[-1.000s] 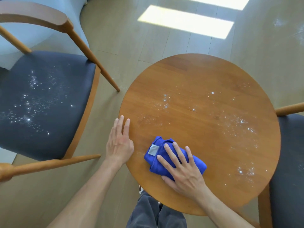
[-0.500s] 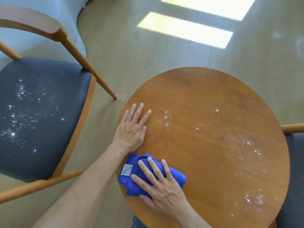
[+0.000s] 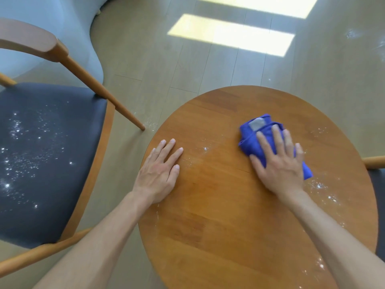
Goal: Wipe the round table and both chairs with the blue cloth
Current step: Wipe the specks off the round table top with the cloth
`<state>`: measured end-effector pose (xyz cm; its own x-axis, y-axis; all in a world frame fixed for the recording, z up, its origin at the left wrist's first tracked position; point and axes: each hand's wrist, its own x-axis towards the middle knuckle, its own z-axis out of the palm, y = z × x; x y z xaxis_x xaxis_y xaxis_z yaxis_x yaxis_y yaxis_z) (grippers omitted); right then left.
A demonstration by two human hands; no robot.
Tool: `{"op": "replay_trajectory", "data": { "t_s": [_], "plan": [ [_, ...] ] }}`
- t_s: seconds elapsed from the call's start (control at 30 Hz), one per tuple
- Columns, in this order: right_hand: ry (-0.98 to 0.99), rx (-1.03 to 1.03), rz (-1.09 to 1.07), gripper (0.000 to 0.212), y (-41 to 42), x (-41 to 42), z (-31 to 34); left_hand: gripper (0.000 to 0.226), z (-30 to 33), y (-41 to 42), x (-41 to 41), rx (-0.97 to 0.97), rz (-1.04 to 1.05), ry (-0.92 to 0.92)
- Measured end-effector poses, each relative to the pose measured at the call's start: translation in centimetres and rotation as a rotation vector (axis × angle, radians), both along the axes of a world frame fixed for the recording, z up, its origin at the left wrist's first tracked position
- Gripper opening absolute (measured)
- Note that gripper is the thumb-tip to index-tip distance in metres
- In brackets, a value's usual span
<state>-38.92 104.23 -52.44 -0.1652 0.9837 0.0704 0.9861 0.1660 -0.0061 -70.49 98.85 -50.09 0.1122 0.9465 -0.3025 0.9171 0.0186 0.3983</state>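
The round wooden table (image 3: 229,226) fills the lower right of the view. A folded blue cloth (image 3: 252,134) with a grey label lies on its far middle part. My right hand (image 3: 279,161) presses flat on the cloth with straight fingers. Flat on the table's left edge rests my left hand (image 3: 160,170), holding nothing. White powder specks remain near the table's right rim (image 3: 318,186) and beside the left hand. The left chair (image 3: 48,155) has a dark seat dusted with white specks. Only an edge of the right chair (image 3: 378,176) shows.
Pale wood-look floor (image 3: 187,65) lies beyond the table, with bright sun patches at the top. A pale blue rounded object (image 3: 68,24) stands behind the left chair. The chair's wooden leg (image 3: 116,105) slants down close to the table's left rim.
My right hand has swept the blue cloth from the table's near left edge across to the far middle right. Powder in the swept middle is gone. My left hand stays flat at the left edge.
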Motion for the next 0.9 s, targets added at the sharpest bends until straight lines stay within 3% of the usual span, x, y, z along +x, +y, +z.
{"op": "replay_trajectory", "data": {
  "t_s": [0.1, 0.23, 0.3, 0.47, 0.57, 0.67, 0.77, 0.9],
  "plan": [
    [0.046, -0.067, -0.327, 0.064, 1.9, 1.0, 0.1, 0.058, 0.0, 0.1, -0.1, -0.001, -0.003, 0.009],
    [0.073, -0.095, -0.454, 0.065, 2.3, -2.1, 0.4, 0.052, -0.3, 0.1, -0.2, 0.003, -0.016, 0.013],
    [0.074, -0.120, -0.390, 0.063, 1.6, -5.2, 0.6, 0.052, -0.3, 0.1, -0.2, -0.004, -0.013, 0.006],
    [0.125, -0.050, 0.002, 0.058, -4.4, -13.3, 0.5, 0.059, 0.5, 0.3, 0.1, -0.032, 0.068, -0.083],
    [0.143, -0.010, 0.134, 0.057, -7.2, -13.0, 0.0, 0.061, 1.4, 0.2, 1.0, 0.023, 0.146, -0.088],
    [0.110, 0.013, 0.248, 0.054, -7.5, -9.7, -0.1, 0.062, 2.3, -0.8, 3.3, 0.130, 0.068, -0.006],
    [0.076, 0.043, 0.230, 0.053, -6.9, -4.3, -0.1, 0.062, 2.8, -2.4, 7.3, 0.150, -0.115, 0.005],
    [-0.001, 0.073, 0.012, 0.055, -6.8, 4.8, -0.2, 0.063, 2.2, -5.3, 12.2, 0.085, -0.294, 0.067]
  ]
}}
